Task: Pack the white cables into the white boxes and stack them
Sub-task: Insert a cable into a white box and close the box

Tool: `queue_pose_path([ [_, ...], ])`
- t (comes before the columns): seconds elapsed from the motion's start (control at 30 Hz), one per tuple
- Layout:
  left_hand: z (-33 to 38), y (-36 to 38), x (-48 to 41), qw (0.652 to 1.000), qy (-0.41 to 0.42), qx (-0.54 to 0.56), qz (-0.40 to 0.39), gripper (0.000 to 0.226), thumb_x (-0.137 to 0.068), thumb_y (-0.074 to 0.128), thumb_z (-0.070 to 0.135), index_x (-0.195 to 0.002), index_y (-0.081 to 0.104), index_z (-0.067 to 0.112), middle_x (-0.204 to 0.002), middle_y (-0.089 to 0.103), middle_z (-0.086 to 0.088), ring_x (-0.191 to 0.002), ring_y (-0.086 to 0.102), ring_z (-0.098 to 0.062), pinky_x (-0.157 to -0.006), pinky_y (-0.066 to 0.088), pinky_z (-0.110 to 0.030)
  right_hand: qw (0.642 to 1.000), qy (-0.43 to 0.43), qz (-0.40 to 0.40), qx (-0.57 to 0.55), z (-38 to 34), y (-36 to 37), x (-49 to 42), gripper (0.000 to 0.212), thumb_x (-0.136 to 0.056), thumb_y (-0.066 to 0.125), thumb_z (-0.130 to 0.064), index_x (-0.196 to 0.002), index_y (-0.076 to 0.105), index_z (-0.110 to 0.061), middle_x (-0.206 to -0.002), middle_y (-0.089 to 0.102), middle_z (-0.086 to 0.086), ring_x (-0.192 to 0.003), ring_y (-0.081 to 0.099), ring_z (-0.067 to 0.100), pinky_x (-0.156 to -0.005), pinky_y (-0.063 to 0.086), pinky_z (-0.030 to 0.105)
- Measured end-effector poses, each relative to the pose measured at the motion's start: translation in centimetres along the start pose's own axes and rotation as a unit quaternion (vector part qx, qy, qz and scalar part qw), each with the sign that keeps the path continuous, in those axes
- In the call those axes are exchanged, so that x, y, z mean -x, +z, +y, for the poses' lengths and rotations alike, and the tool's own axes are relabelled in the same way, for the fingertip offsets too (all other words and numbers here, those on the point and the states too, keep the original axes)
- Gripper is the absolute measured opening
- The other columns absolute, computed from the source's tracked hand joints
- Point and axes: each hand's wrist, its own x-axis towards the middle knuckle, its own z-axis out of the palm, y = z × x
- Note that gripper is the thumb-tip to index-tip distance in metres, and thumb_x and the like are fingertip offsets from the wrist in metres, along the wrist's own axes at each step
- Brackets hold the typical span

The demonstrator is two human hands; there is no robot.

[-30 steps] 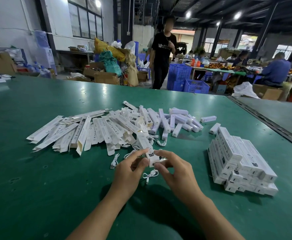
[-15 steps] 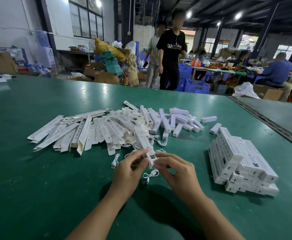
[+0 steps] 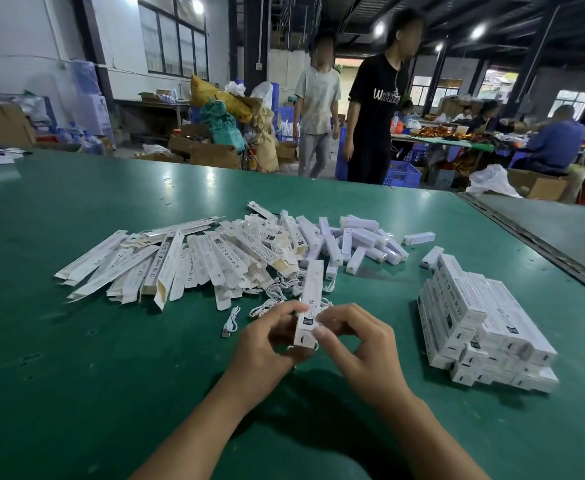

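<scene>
Left fingers [image 3: 292,308] curled round the near end of a long white box [image 3: 311,296]; right fingertips [image 3: 320,331] pinch the same end from the other side, about where the flap is; both the left hand [image 3: 266,341] and the right hand [image 3: 356,344] are gripping, neither free; low centre of frame, box pointing up-frame toward the pile. Can't tell whether a cable is already inside; end looks near closed.

Handling, my read: thin card sleeve, light, hollow, dents if squeezed on the broad faces; hold it by the narrow edges close to the end, thumb free for tucking the flap.

Loose cables [image 3: 230,322] just left of the hands and more tangled above them at centre; thin, soft, floppy, likely to spring out of a coil; best taken by the bundle or the plug, not a single strand.

Flat boxes [image 3: 166,268] fanned out centre-left; small white blocks [image 3: 363,237] upper centre, what they are unclear.

Stack of packed boxes [image 3: 485,320] at right of frame, well apart from the hands, a few layers, slightly skewed; could slide if nudged. All on a green table [image 3: 76,375].
</scene>
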Motion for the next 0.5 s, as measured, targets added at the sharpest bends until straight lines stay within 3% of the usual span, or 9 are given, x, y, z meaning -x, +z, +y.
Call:
queue_pose_path([
  [0.1,0.7,0.0,0.0,0.997,0.008,0.069,0.025,0.046,-0.075,0.082,0.006,-0.106,0.070,0.038,-0.094,0.076,-0.004,-0.083,0.068,-0.010,-0.074,0.054,-0.022,1.000,0.008,0.006,0.003,0.2,-0.2,0.0,0.021,-0.093,0.057,-0.032,-0.100,0.069,-0.017,-0.108,0.064,-0.008,-0.081,0.064,0.007,-0.073,0.048,0.013],
  [0.17,1.2,-0.5,0.0,0.989,-0.004,0.139,0.040,0.035,-0.078,0.077,0.012,-0.105,0.072,0.033,-0.092,0.076,-0.002,-0.084,0.069,-0.010,-0.078,0.056,-0.022,0.999,0.033,0.002,0.025,0.5,-0.3,0.0,0.022,-0.092,0.061,-0.022,-0.114,0.064,-0.022,-0.125,0.056,-0.008,-0.077,0.062,0.009,-0.071,0.049,0.014],
  [0.23,1.5,-1.0,0.0,0.968,-0.029,0.242,0.058,0.030,-0.074,0.079,0.015,-0.102,0.077,0.025,-0.083,0.073,-0.004,-0.077,0.066,-0.013,-0.076,0.057,-0.023,0.996,0.072,-0.016,0.053,0.9,-0.3,-0.1,0.040,-0.089,0.068,-0.016,-0.125,0.056,-0.028,-0.130,0.051,-0.012,-0.070,0.061,0.010,-0.069,0.050,0.016],
  [0.37,1.7,-1.7,-0.3,0.930,-0.063,0.353,0.086,0.055,-0.039,0.102,0.033,-0.084,0.076,0.014,-0.065,0.062,-0.005,-0.064,0.061,-0.015,-0.064,0.058,-0.026,0.988,0.108,-0.073,0.084,1.2,-0.2,-0.1,0.030,-0.089,0.069,-0.033,-0.117,0.061,-0.037,-0.096,0.060,-0.023,-0.057,0.057,0.005,-0.057,0.039,0.008],
  [0.43,1.5,-2.0,-0.5,0.919,-0.070,0.375,0.097,0.038,-0.050,0.097,0.030,-0.078,0.075,0.016,-0.062,0.060,-0.003,-0.063,0.057,-0.017,-0.060,0.056,-0.025,0.985,0.123,-0.068,0.099,1.3,-0.2,0.0,0.025,-0.087,0.070,-0.040,-0.111,0.065,-0.036,-0.079,0.058,-0.028,-0.052,0.053,0.002,-0.054,0.035,0.008],
  [0.5,1.6,-2.3,-0.7,0.912,-0.076,0.391,0.101,0.015,-0.067,0.081,0.027,-0.077,0.074,0.017,-0.067,0.062,-0.003,-0.068,0.053,-0.019,-0.061,0.055,-0.025,0.985,0.140,-0.069,0.077,1.3,-0.2,0.0,0.019,-0.085,0.073,-0.041,-0.102,0.069,-0.035,-0.073,0.061,-0.029,-0.051,0.051,-0.002,-0.053,0.035,0.009],
])
